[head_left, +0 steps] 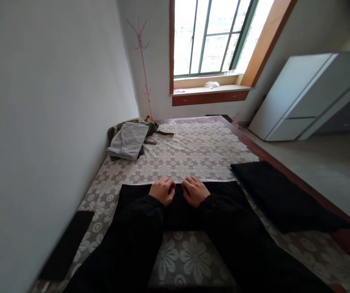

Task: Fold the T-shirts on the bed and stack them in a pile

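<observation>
A folded black cloth (183, 217) lies flat in front of me, with a thin white strip showing along its far edge. My left hand (163, 191) is on that far edge, its fingers curled in on the fabric. Close beside it, a small gap to the right, my right hand (194, 191) is closed on the same edge in the same way. The fingertips of both hands are partly hidden. Black sleeves cover my forearms and hide parts of the cloth's sides.
A flowered cover (193, 150) spreads under everything. At right lies a folded dark cloth (281, 195); at far left, a grey cloth (128, 140) rests on a camouflage-patterned item (152, 127). A dark flat piece (67, 244) lies by the left wall (49, 101).
</observation>
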The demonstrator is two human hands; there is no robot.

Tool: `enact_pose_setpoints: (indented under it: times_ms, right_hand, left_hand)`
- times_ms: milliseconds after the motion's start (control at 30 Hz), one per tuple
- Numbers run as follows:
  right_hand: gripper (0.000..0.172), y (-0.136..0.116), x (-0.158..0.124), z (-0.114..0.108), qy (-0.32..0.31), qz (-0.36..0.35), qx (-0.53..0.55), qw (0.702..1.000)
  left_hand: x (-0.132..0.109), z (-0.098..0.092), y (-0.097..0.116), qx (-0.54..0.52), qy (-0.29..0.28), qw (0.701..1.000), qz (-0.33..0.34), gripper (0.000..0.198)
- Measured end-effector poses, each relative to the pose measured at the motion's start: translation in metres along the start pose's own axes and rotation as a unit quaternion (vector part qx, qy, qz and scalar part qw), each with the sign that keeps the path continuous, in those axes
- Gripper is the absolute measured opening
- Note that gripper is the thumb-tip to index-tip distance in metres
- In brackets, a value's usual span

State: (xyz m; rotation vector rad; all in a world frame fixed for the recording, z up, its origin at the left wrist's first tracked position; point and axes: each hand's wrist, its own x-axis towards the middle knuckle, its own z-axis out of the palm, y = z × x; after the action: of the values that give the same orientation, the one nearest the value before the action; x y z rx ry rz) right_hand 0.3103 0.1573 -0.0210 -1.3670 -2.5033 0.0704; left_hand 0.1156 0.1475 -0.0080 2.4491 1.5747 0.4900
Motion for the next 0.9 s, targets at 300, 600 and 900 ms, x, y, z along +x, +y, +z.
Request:
enact_pose_setpoints:
  times_ms: [300,600,900]
  right_hand:
    - [0.007,0.0022,-0.0001,-0.0028,0.067,0.005,0.043,0.997]
    - [0.009,0.0019,0.0008,-0.0026,-0.012,0.009,0.024,1.0]
    - [0.009,0.0019,-0.0002,-0.0033,0.049,0.005,0.046,0.998]
  left_hand:
    - [-0.0001,-0.002,-0.0003,-0.032,0.055,0.998,0.0,0.012]
    - [0.001,0.0,-0.0016,-0.009,-0.011,1.0,-0.008,0.01]
    - [0.0011,-0.0006,-0.0016,-0.026,0.015,1.0,0.002,0.011]
